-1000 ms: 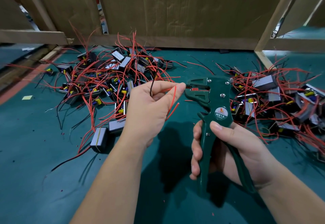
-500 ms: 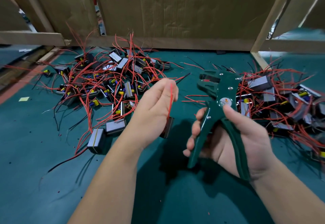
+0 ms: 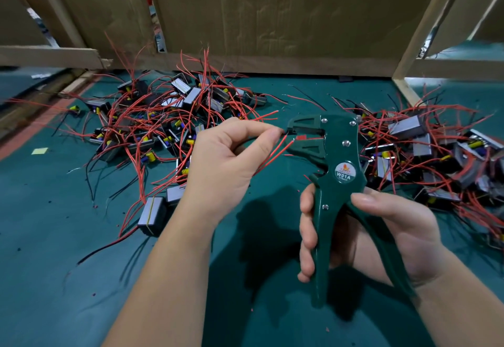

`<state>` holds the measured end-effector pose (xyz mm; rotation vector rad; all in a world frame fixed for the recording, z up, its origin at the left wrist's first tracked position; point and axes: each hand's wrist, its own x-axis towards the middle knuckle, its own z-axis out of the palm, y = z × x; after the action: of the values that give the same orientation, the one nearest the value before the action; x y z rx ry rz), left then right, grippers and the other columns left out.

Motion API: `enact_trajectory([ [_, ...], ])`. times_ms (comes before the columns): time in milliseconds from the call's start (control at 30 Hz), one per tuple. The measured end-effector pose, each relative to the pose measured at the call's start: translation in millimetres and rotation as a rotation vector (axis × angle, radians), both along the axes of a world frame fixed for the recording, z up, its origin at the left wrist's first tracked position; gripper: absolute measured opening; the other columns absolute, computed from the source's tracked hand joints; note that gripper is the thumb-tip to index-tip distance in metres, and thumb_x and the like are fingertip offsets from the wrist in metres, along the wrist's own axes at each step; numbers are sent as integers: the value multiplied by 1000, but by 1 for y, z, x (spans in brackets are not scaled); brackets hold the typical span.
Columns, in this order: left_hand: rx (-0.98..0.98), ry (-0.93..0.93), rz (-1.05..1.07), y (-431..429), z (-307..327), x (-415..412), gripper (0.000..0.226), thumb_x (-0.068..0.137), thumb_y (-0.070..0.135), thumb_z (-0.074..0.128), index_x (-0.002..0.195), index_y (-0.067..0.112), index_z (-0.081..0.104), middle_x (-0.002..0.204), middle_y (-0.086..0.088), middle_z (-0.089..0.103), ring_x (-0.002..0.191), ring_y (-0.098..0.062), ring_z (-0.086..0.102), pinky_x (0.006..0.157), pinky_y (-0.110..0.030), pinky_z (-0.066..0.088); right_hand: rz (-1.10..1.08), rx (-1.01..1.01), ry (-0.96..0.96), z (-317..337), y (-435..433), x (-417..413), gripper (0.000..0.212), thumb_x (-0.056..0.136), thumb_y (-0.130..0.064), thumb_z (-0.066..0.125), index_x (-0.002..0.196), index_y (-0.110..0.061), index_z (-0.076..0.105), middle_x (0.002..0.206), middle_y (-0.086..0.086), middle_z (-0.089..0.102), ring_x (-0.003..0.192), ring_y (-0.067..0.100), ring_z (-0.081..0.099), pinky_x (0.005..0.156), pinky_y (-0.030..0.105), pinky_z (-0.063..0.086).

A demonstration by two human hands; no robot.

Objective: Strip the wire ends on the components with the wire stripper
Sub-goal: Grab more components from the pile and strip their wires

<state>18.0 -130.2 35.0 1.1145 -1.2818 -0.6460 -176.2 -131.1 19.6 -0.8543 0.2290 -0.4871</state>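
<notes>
My right hand (image 3: 379, 232) grips the handles of a dark green wire stripper (image 3: 331, 166), held upright with its jaws pointing left. My left hand (image 3: 226, 164) pinches a black wire (image 3: 246, 139) between thumb and forefinger, and the wire's tip sits at the mouth of the jaws. Two red wires (image 3: 275, 153) hang from under the same fingers, just below the jaws. The component they belong to is hidden behind my left hand.
A heap of grey block components with red and black wires (image 3: 163, 126) lies at the left on the green mat (image 3: 54, 265). A second heap (image 3: 436, 156) lies at the right. Cardboard and wooden slats (image 3: 272, 19) wall off the back.
The stripper's handles have come closer together and the tool has swung back toward my left hand. My left hand now pinches a black wire at the jaws instead of a red one.
</notes>
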Motion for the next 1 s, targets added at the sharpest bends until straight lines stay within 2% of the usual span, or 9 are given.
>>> enact_trajectory([
  [67, 4, 0, -9, 0, 0, -2, 14, 88, 7, 65, 80, 17, 69, 72, 2, 59, 59, 4, 49, 60, -12, 38, -6, -27, 34, -1, 0, 0, 38, 80, -29, 68, 106, -2, 59, 86, 24, 60, 76, 40, 62, 77, 54, 48],
  [300, -6, -2, -35, 2, 1, -6, 13, 92, 6, 58, 83, 12, 65, 52, 14, 45, 46, 2, 34, 47, -8, 28, -73, -86, 106, -3, 1, 0, 36, 79, -37, 71, 98, -8, 61, 79, 19, 61, 70, 39, 61, 72, 55, 45],
  [433, -14, -30, -21, 1, 0, -6, 14, 92, 5, 59, 83, 13, 65, 51, 19, 50, 46, 4, 39, 49, -5, 28, -111, -89, 134, -4, 1, 2, 41, 79, -45, 71, 94, -7, 62, 75, 19, 60, 65, 37, 62, 69, 54, 48],
  [567, -14, -69, -10, 0, -3, -5, 12, 93, 7, 59, 85, 14, 66, 53, 19, 53, 48, 6, 43, 51, -3, 30, -212, -25, 180, -4, 5, 11, 49, 71, -55, 74, 81, -8, 62, 64, 18, 56, 52, 32, 58, 56, 45, 52],
  [667, -39, -198, 73, -3, -9, -5, 18, 98, 18, 49, 90, 19, 65, 72, 9, 60, 66, 3, 52, 65, -12, 38, -427, 48, 261, -3, 7, 23, 44, 70, -52, 69, 66, -11, 55, 52, 11, 45, 37, 24, 45, 44, 33, 44],
  [733, 0, -188, 64, -4, -13, -8, 24, 99, 25, 39, 95, 19, 62, 69, 17, 55, 65, 2, 49, 65, -17, 36, -486, 107, 257, -1, 7, 27, 43, 66, -55, 64, 65, -13, 54, 52, 9, 44, 37, 24, 43, 42, 32, 43],
  [800, 43, -167, 37, -5, -16, -9, 24, 98, 25, 37, 103, 19, 60, 64, 25, 49, 62, 6, 46, 62, -17, 34, -479, 146, 160, 1, 6, 24, 42, 69, -54, 57, 72, -12, 59, 59, 11, 52, 46, 28, 52, 48, 38, 50],
  [900, 45, -233, 51, -7, -16, -5, 21, 96, 27, 42, 105, 28, 61, 85, 12, 58, 78, 2, 54, 75, -17, 40, -441, 147, 44, 2, 1, 15, 45, 82, -49, 47, 85, -7, 62, 75, 17, 59, 64, 35, 62, 66, 50, 55],
  [1000, 17, -368, 90, -6, -13, -2, 18, 93, 34, 45, 97, 42, 61, 79, 4, 49, 78, 3, 48, 73, -8, 34, -402, 104, 18, 2, -2, 9, 41, 70, -41, 61, 89, -5, 65, 80, 20, 61, 68, 38, 63, 70, 54, 54],
])
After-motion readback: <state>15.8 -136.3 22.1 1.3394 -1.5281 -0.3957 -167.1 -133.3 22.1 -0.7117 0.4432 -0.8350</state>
